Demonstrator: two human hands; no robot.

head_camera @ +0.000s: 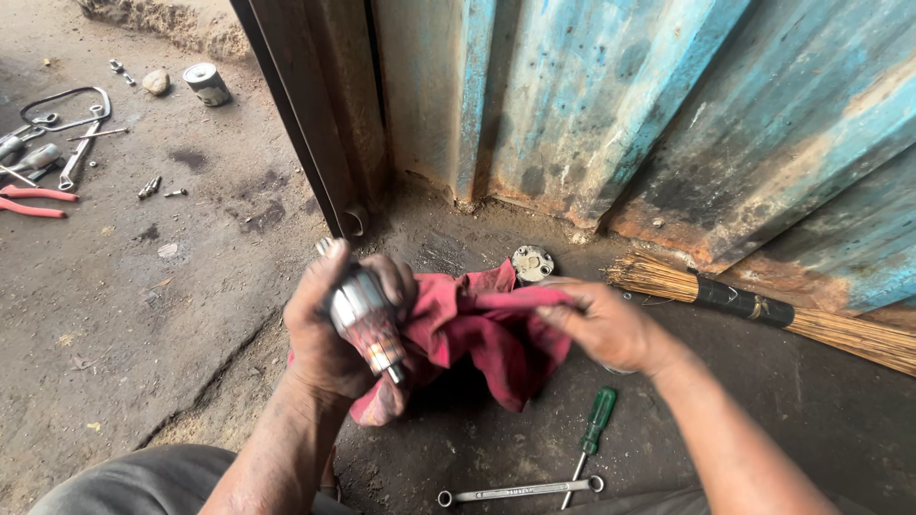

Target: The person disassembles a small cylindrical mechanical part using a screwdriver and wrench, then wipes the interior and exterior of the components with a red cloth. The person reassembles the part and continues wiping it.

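Motor armature (367,319) sits clenched in your left hand (329,334), shaft pointing to 5 o'clock; your right hand (606,324) pinches the red rag (477,329).

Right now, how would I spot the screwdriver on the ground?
Start at the red rag held between both hands and look below it to the dirt floor. The screwdriver lies there, its tip crossing a ring spanner; only it has a green handle.
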